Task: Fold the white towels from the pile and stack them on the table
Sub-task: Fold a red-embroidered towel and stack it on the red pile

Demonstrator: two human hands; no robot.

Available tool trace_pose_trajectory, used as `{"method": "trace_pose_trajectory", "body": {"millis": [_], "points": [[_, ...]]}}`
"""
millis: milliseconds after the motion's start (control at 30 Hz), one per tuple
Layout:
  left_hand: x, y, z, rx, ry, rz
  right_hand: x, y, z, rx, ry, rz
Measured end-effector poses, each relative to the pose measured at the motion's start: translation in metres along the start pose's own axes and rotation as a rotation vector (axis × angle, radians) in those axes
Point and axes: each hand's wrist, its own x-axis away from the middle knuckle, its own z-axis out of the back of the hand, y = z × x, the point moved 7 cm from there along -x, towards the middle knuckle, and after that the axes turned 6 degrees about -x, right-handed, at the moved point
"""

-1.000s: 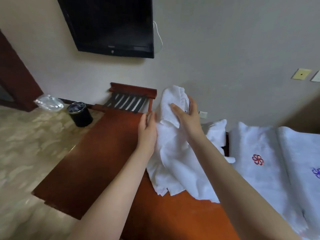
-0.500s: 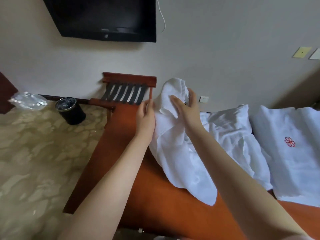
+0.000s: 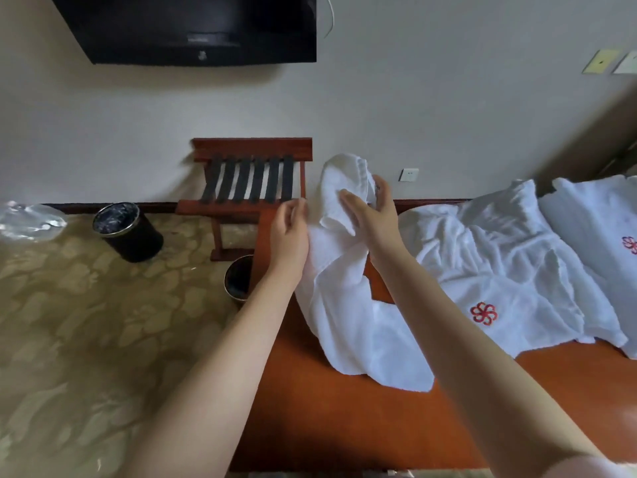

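Note:
A white towel (image 3: 348, 305) hangs bunched above the red-brown table (image 3: 331, 419), its lower end trailing on the tabletop. My left hand (image 3: 289, 236) pinches the towel's left edge. My right hand (image 3: 370, 215) grips the raised top of the towel, thumb in front and fingers behind. To the right lies a rumpled pile of white towels (image 3: 499, 263), one showing a red flower emblem (image 3: 483, 312). Another white towel (image 3: 599, 232) with a red emblem lies at the far right.
A wooden luggage rack (image 3: 251, 188) stands against the wall beyond the table's left end. Two black bins sit on the patterned floor, one (image 3: 125, 231) by the wall and one (image 3: 238, 279) beside the table. A dark TV (image 3: 193, 25) hangs on the wall.
The view has swung left and down, so the towel pile now shows further right. Both hands keep hold of the raised towel, which hangs more spread over the table.

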Motion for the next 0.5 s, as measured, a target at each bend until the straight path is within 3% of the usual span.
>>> {"method": "trace_pose_trajectory", "body": {"millis": [300, 500], "points": [[-0.037, -0.024, 0.051, 0.021, -0.182, -0.032, 0.017, 0.027, -0.046, 0.001, 0.132, -0.119], [-0.036, -0.053, 0.067, -0.074, -0.169, -0.061, 0.023, 0.074, -0.048, 0.063, 0.110, -0.286]]}}
